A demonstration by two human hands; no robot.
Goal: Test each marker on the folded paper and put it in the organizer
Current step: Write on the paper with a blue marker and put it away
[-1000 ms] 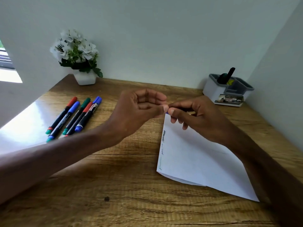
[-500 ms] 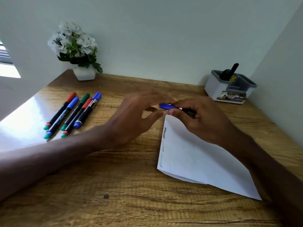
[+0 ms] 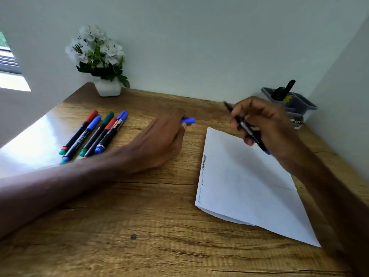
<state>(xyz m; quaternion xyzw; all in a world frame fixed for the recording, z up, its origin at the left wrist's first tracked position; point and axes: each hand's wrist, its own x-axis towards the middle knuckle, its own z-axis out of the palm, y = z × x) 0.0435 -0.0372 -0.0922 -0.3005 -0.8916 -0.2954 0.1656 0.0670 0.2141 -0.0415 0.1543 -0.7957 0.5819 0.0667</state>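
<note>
**Cap off, marker in the right hand above the paper**

The right hand (image 3: 265, 124) grips an uncapped black-bodied marker (image 3: 246, 128) with a blue end, fingers curled round its barrel, held tilted over the far edge of the folded paper (image 3: 249, 186). The tip points up and away from the sheet; motion blur hides its detail. The left hand (image 3: 159, 144) rests low over the counter (image 3: 139, 226), fingers closed on a blue cap (image 3: 188, 120) that sticks out past the fingertips.

The paper lies on the counter to the right, with a few short scribbles along its left edge.

At the back right corner stands a grey organizer (image 3: 297, 106) with several compartments. One dark marker (image 3: 283, 89) stands tilted in its far-left compartment; a yellow bit shows beside it, too small to identify. The other compartments are partly hidden by the right hand.

Five capped markers (image 3: 93, 134) lie side by side on the left of the counter: red, blue, green, red, blue caps. A white pot of white flowers (image 3: 99, 60) stands behind them against the wall.
</note>
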